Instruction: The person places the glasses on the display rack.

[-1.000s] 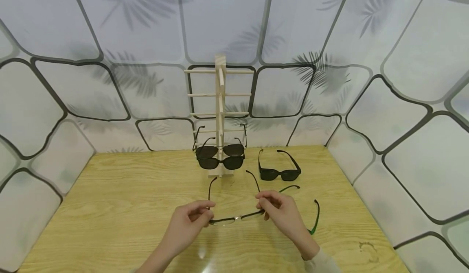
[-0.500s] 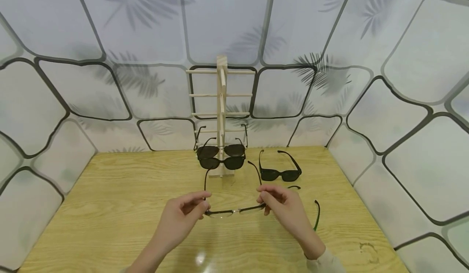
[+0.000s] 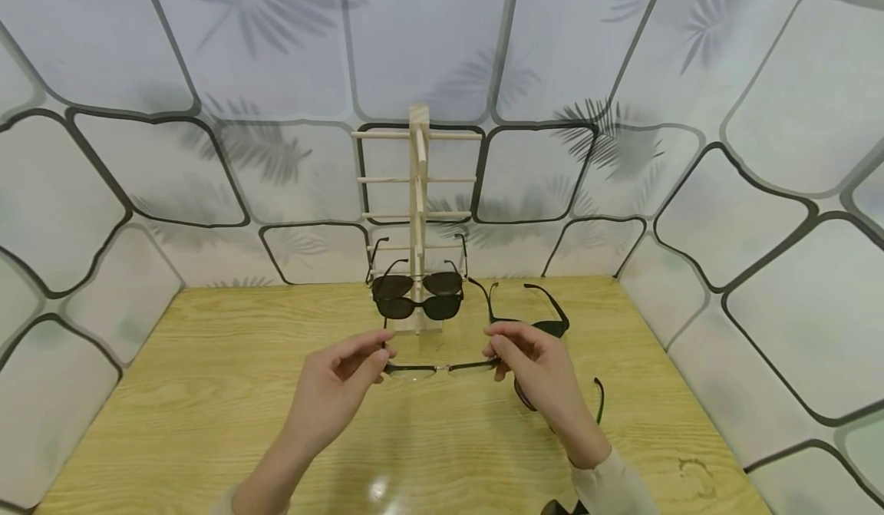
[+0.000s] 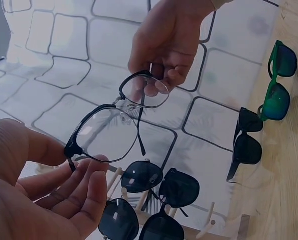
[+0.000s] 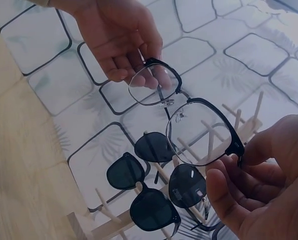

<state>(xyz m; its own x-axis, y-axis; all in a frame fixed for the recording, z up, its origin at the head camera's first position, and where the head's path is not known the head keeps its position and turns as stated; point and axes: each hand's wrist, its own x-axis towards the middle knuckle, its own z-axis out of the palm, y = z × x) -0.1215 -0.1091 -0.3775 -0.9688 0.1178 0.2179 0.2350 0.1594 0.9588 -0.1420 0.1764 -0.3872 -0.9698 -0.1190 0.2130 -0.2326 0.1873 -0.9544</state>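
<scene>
Half-rimmed eyeglasses [image 3: 410, 368] with black brows and clear lenses are held level between my two hands, above the table. My left hand [image 3: 330, 392] pinches them at one hinge. At the other hinge, my right hand [image 3: 545, 373] grips the frame between thumb and fingers. The temples point forward toward a wooden display rack [image 3: 418, 193]. Its lower pegs carry black sunglasses [image 3: 398, 308] and, just above, thin-framed dark sunglasses [image 3: 392, 285]. In the left wrist view, the clear lenses [image 4: 108, 135] face the camera, and both hands show.
Black sunglasses [image 3: 551, 328] lie right of the rack, partly behind my right hand. Green-framed sunglasses [image 4: 275, 102] lie nearer on the wooden table [image 3: 207, 392]. Patterned panels [image 3: 290, 170] enclose the back and sides. A dark object [image 3: 555, 508] shows at the bottom edge.
Both hands have moved the eyeglasses forward and up, toward the rack. The frame has become more level. My right hand now covers part of the black sunglasses on the table.
</scene>
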